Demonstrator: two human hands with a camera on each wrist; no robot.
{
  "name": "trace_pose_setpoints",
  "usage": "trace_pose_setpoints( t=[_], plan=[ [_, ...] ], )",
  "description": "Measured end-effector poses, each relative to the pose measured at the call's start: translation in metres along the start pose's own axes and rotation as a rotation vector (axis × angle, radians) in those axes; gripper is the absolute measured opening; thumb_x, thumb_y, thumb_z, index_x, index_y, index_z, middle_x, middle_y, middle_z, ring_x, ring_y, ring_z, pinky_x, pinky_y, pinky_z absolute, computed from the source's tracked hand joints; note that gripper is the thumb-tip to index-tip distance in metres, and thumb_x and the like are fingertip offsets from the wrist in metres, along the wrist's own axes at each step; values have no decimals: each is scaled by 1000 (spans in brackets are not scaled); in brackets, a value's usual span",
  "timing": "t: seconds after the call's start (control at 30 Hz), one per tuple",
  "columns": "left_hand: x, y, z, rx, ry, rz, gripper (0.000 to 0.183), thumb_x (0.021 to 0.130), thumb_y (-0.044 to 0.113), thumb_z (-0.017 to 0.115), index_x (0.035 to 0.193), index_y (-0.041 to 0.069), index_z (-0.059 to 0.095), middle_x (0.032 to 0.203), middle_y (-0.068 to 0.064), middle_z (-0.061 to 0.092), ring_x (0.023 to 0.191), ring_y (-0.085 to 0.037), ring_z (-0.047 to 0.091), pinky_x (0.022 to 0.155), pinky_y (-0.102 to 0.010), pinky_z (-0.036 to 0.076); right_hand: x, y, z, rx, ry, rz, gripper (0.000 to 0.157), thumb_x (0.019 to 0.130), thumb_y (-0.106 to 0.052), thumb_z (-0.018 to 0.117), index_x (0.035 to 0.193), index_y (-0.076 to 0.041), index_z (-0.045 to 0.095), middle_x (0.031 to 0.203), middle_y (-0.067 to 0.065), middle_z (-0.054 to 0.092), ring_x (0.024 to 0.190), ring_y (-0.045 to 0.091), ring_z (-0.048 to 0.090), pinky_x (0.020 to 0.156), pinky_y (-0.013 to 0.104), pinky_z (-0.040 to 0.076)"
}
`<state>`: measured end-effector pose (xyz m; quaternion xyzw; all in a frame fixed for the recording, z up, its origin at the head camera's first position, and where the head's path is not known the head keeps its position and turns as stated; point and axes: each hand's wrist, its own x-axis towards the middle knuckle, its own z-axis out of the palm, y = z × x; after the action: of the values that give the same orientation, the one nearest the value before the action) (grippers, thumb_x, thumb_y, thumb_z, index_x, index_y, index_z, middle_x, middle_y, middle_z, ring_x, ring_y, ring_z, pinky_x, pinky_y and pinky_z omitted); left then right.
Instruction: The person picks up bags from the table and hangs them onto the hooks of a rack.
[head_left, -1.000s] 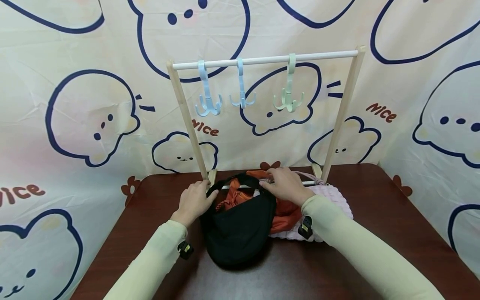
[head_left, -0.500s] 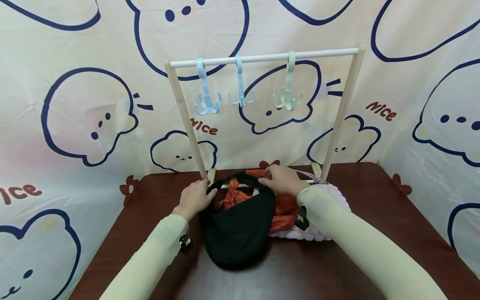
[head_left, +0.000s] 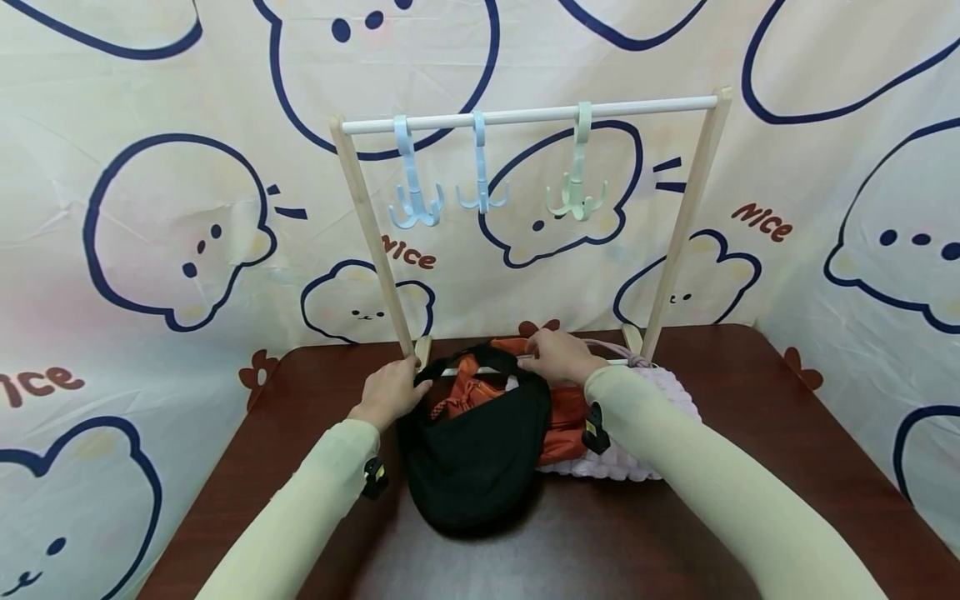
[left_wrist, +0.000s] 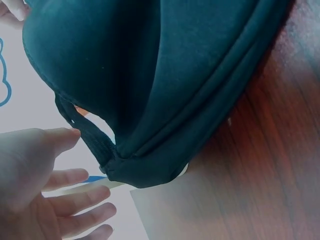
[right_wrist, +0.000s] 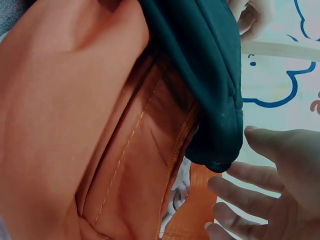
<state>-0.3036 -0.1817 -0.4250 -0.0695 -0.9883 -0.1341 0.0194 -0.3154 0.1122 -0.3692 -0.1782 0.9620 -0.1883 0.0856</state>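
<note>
Slippage and tangling look the likeliest troubles for the black bag (head_left: 476, 467).

It lies on the table (head_left: 457, 571), between the hands, overlapping the orange bag (head_left: 566, 425); the lilac bag (head_left: 671, 392) shows past that to the right. The left hand (head_left: 386, 393) has its fingers spread, thumb tip at the strap (left_wrist: 90, 132); the right hand (head_left: 562, 358) has thumb and fingers apart at the opposite upper end, pinching nothing visible. Whether either fingertip presses the cloth, I cannot tell. Lifted so loosely, the strap could slide free and the soft body sag. Orange cloth sits close behind, so a careless grab might catch both bags; the low rod (head_left: 450, 372) could snag a loop.
</note>
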Motion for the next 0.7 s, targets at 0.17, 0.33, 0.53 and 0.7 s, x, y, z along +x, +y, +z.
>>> trace_pose_setpoints(
  t=[0.17,0.33,0.53,0.7],
  plan=[
    [4,-1,1,-6,-26,-8,43,97,30,68,129,2,61,95,-14,70,71,-21,57,57,-32,43,2,1,0,20,-28,4,35,102,-30,60,124,-4,70,117,12,72,84,19,63,73,31,48],
    [7,-1,4,-3,-42,-9,43,97,30,68,129,2,61,99,-16,71,71,-22,59,59,-36,47,5,0,4,5,-33,15,35,101,-28,63,126,-4,68,113,11,73,84,19,64,73,32,49],
    [9,-3,8,0,-59,-16,43,98,29,67,129,1,60,101,-18,72,69,-23,59,60,-38,48,10,0,9,-5,-41,38,34,100,-27,65,127,-6,69,125,11,70,87,19,64,73,32,49],
    [12,-1,8,-31,-77,-43,41,98,27,67,129,1,61,101,-18,71,69,-23,58,60,-37,47,12,1,10,26,-57,51,35,99,-26,65,128,-6,68,128,11,69,93,20,64,76,33,51]
  ],
)
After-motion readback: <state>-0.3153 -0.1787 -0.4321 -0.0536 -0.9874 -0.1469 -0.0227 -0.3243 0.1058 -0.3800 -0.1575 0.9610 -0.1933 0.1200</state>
